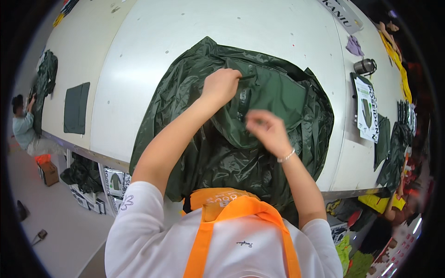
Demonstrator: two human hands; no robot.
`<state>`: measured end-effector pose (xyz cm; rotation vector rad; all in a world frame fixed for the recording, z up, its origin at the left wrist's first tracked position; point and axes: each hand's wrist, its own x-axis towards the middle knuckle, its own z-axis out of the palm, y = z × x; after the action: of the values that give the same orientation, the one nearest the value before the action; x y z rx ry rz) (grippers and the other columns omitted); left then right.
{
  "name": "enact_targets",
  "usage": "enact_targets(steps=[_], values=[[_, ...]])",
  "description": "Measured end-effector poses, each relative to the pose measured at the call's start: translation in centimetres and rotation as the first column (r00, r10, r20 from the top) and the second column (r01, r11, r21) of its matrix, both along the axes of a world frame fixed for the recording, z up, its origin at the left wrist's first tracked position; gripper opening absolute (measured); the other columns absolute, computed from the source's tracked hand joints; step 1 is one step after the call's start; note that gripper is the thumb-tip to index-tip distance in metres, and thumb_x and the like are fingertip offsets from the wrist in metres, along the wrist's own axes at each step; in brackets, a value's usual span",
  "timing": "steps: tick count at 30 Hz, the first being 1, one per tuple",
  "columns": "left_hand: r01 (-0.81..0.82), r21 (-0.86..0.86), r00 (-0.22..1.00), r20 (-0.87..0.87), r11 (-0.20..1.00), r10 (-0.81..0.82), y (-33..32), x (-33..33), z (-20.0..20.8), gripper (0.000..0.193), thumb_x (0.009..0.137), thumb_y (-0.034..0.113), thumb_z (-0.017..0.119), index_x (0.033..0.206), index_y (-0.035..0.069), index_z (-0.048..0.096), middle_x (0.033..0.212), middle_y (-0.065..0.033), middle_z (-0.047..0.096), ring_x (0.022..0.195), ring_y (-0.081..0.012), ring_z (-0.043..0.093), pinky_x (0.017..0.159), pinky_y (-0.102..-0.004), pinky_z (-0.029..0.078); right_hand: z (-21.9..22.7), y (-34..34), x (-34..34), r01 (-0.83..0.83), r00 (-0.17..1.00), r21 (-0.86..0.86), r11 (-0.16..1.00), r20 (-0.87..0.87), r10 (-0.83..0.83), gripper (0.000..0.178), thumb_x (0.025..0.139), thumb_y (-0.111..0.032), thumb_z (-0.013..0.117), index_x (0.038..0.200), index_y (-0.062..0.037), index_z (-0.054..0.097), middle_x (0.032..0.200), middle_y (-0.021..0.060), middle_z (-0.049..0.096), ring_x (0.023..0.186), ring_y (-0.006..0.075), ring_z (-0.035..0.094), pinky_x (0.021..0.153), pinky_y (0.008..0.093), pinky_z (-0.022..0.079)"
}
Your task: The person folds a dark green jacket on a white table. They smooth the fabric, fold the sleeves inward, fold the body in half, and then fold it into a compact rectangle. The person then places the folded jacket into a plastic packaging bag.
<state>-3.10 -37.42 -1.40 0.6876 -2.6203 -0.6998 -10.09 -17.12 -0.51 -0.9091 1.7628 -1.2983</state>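
A dark green, glossy raincoat (232, 162) lies spread and rumpled on the white table in front of me. My left hand (222, 86) is closed, pinching a fold of the raincoat near its upper middle. Just below and to the right, my right hand (269, 129) hovers over the same part, fingers curled and smeared by motion; whether it grips anything does not show. Between both hands runs a shiny, clear-looking strip (243, 103) on the fabric. The near edge of the raincoat falls toward my orange apron (218, 197).
The white table (153, 41) reaches away on all sides. A folded dark green piece (76, 108) lies at left. On the right stand a dark metal bottle (365, 66), printed packages (366, 109) and a purple cloth (354, 45). Another person (25, 118) works at far left.
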Motion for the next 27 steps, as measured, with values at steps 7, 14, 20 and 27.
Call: enact_targets(steps=[7,14,20,27], values=[[-0.072,0.355,0.984,-0.125,0.932,0.123,0.4,3.1,0.3,0.019,0.081,0.013,0.063,0.098,0.005,0.066,0.08,-0.0139,0.064,0.064,-0.0203,0.058,0.06,-0.029,0.045,-3.4,-8.3,-5.5,0.354,0.867,-0.145,0.924,-0.321,-0.382,0.039,0.075,-0.008,0.071,0.113,-0.0058,0.06,0.108,0.0051,0.062,0.086,0.0148,0.059,0.075,0.0275,0.048],[0.02,0.685,0.973,-0.181,0.728,0.144,-1.2,3.6,-1.3,0.016,0.084,0.005,0.061,0.098,-0.002,0.061,0.083,0.0003,0.062,0.074,-0.0051,0.053,0.066,-0.0215,0.042,-4.3,-10.3,-8.0,0.156,0.985,-0.189,0.969,-0.037,-0.166,0.017,0.084,-0.008,0.063,0.1,-0.0026,0.064,0.092,-0.0005,0.064,0.074,0.0061,0.052,0.068,0.0214,0.044],[0.0,0.834,0.965,-0.146,0.552,0.219,-1.8,3.4,-1.8,0.018,0.083,0.005,0.062,0.099,-0.001,0.062,0.083,-0.0008,0.064,0.075,-0.0058,0.055,0.067,-0.0215,0.043,-2.4,-10.2,-8.2,-0.047,0.997,0.011,0.999,0.068,0.046,0.015,0.086,-0.006,0.059,0.098,-0.0017,0.065,0.086,0.0008,0.065,0.08,0.006,0.057,0.073,0.0222,0.046],[-0.022,0.515,0.995,-0.074,0.857,0.07,-1.0,0.5,0.9,0.019,0.08,0.013,0.066,0.095,0.001,0.068,0.076,-0.0059,0.067,0.063,-0.0118,0.057,0.061,-0.0253,0.045,-1.0,-11.7,-7.9,-0.065,0.997,-0.085,0.994,0.046,0.07,0.017,0.083,-0.004,0.059,0.098,-0.0008,0.064,0.085,0.0035,0.065,0.079,0.0089,0.058,0.072,0.024,0.047]])
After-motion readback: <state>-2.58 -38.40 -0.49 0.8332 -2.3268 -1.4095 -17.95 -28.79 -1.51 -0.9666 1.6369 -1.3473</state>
